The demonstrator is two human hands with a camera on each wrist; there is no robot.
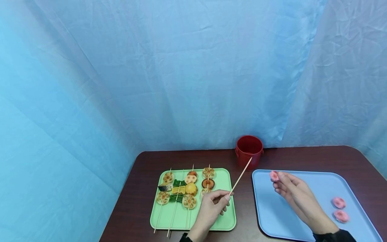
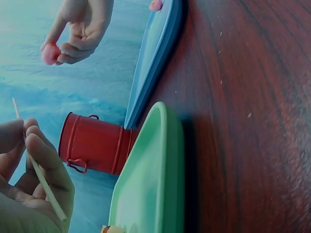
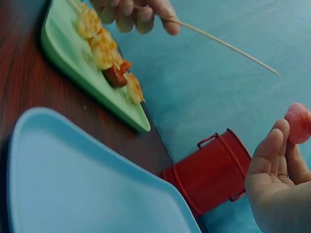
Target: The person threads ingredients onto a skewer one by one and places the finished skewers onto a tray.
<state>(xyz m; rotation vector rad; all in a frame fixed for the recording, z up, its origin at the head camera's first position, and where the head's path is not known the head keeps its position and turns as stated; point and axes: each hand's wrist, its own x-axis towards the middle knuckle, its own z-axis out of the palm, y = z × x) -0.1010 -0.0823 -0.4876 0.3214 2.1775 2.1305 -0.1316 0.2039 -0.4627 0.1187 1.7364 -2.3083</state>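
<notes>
My left hand (image 1: pixel 211 208) pinches a bare wooden skewer (image 1: pixel 242 174) between thumb and fingers, over the right edge of the green tray (image 1: pixel 223 220). The skewer's pointed end slants up and to the right, toward the other hand. Above the blue tray (image 1: pixel 281 220), my right hand (image 1: pixel 297 198) pinches a small round pink food piece (image 1: pixel 274 175) at its fingertips. In the right wrist view the pink piece (image 3: pixel 298 123) is apart from the skewer tip (image 3: pixel 277 73). Two more pink pieces (image 1: pixel 339 202) lie on the blue tray's right side.
Several loaded skewers (image 1: pixel 178 190) with lotus slices, mushrooms and green pieces lie on the green tray. A red bucket (image 1: pixel 249 151) with small side handles stands behind, between the trays. Both trays rest on a dark wooden table (image 1: pixel 130 208), with blue cloth (image 1: pixel 193 74) hanging behind it.
</notes>
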